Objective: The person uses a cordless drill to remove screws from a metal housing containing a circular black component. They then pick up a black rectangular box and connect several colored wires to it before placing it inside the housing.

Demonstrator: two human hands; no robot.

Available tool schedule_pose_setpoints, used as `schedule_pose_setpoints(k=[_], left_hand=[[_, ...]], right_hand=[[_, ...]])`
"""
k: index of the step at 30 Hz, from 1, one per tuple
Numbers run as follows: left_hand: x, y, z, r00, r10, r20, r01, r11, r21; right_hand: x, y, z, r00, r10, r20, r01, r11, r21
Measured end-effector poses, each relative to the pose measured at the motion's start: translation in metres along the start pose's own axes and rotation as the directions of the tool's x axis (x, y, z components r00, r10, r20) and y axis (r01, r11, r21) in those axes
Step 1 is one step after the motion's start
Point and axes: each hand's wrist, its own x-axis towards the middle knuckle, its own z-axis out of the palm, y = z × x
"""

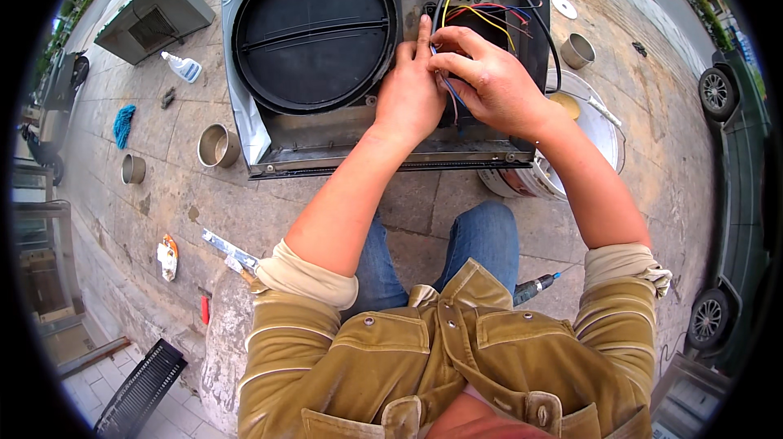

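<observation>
An open metal appliance housing (pixel 314 163) lies before me, with a round black panel (pixel 314 64) in its left part. Thin yellow, red and blue wires (pixel 497 8) and a thick black cable (pixel 548 27) run through its right part. Over these my left hand (pixel 410 90) is closed at the wires, its index finger stretched forward. My right hand (pixel 499 84) pinches at the same spot, fingertips against the left hand. A blue wire (pixel 454 93) comes out below the fingers. The exact wire ends between the fingertips are hidden.
A white bucket (pixel 599 125) stands beneath the housing's right side. Metal cups (pixel 218 146), a spray bottle (pixel 183 68) and a blue cloth (pixel 123 126) are on the paving at left. A cordless drill (pixel 534 287) lies by my right leg. A car (pixel 746 194) is parked at right.
</observation>
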Motion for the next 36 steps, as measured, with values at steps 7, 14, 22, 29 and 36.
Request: schedule_pose_setpoints(k=[7, 14, 22, 29, 36], left_hand=[[-0.012, 0.006, -0.017, 1.0, 0.024, -0.017, -0.024, 1.0, 0.009], [-0.023, 0.0, -0.02, 0.991, 0.125, -0.036, -0.123, 0.991, 0.057], [-0.046, 0.01, -0.039, 0.904, 0.357, -0.235, -0.379, 0.923, -0.059], [-0.065, -0.01, -0.019, 0.812, 0.567, -0.138, -0.564, 0.823, 0.064], [-0.073, -0.01, -0.02, 0.874, 0.458, -0.164, -0.46, 0.887, 0.026]], right_hand=[[-0.015, 0.016, 0.003, 0.994, 0.006, 0.107, 0.007, 0.992, -0.122], [-0.048, -0.035, -0.024, 0.997, 0.081, -0.007, -0.081, 0.993, -0.081], [-0.336, -0.045, -0.091, 0.305, 0.624, -0.719, -0.739, 0.632, 0.235], [-0.661, -0.227, 0.063, -0.096, 0.875, -0.474, -0.93, -0.248, -0.27], [-0.581, -0.234, 0.236, -0.097, 0.985, -0.146, -0.943, -0.044, 0.331]])
